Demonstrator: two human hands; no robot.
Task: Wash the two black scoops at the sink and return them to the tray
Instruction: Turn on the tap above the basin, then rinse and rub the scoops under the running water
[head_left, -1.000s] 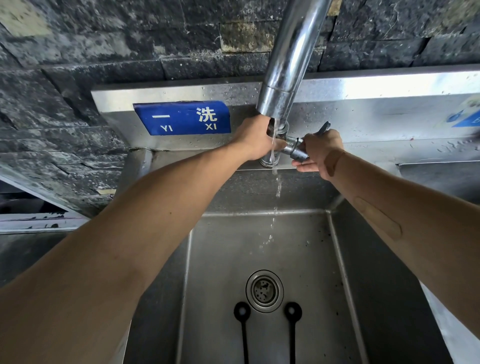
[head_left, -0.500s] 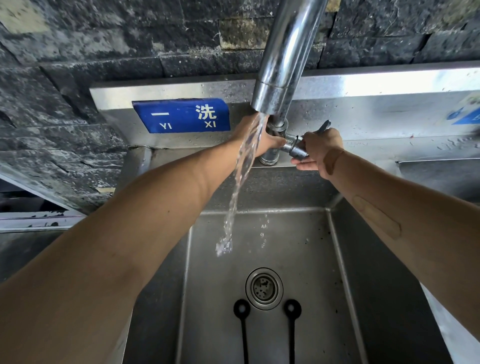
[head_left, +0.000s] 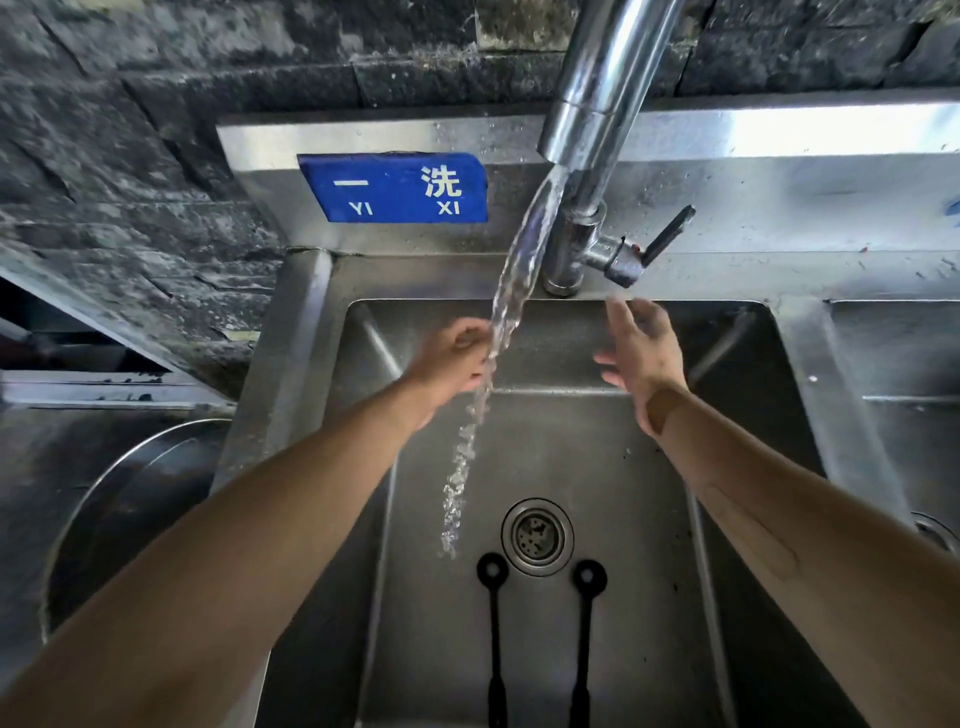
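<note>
Water (head_left: 498, 332) now runs hard from the faucet (head_left: 597, 130); my left hand (head_left: 452, 358) and right hand (head_left: 641, 348) have left it, grips released, empty, scoops (head_left: 493, 613) unwashed.

Both scoop handles (head_left: 496, 670) run off the bottom edge; right fingertips (head_left: 615, 306) blur.

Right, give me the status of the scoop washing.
Done: water runs from the tap, and both black scoops lie in the sink near the drain. In hand: nothing; left hand and right hand are empty. Left: washing them, returning them.
</note>
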